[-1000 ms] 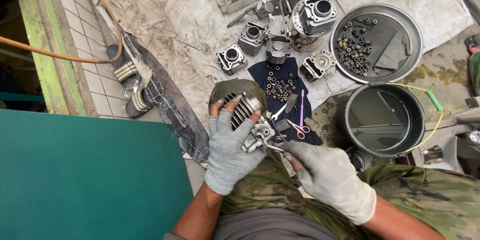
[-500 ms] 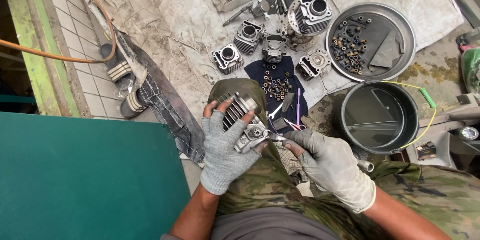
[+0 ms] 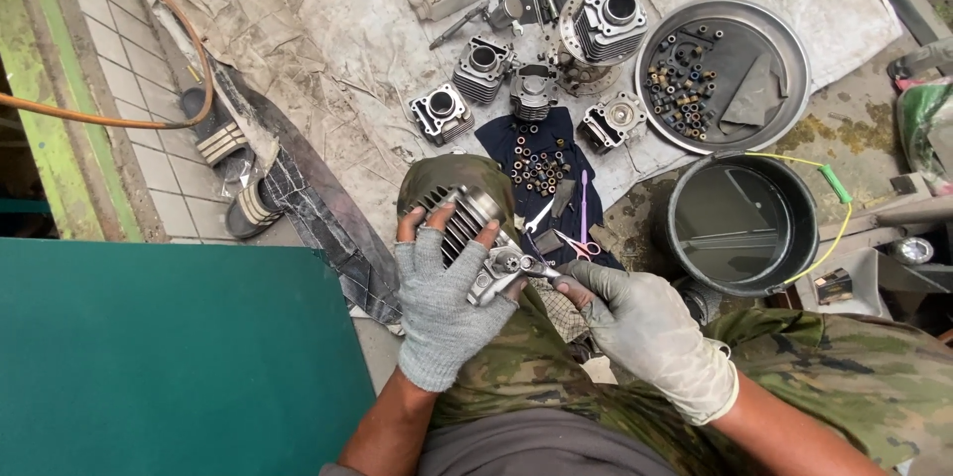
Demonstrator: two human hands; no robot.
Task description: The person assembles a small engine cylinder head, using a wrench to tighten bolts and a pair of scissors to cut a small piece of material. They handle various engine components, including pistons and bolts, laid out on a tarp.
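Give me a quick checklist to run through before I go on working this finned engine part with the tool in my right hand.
1. Left hand has the finned cylinder part gripped, resting on the knee: ok.
2. Right hand has the slim metal tool pinched at its fingertips, tip at the part's lower end: ok.
3. Both hands gloved: ok, though the left glove leaves the fingertips bare.
4. Tool tip properly seated on the part: cannot tell, too small to see.
5. Dark cloth with small fittings within reach ahead: ok.
6. Black bucket stands upright beside the right knee, away from the hands: ok.
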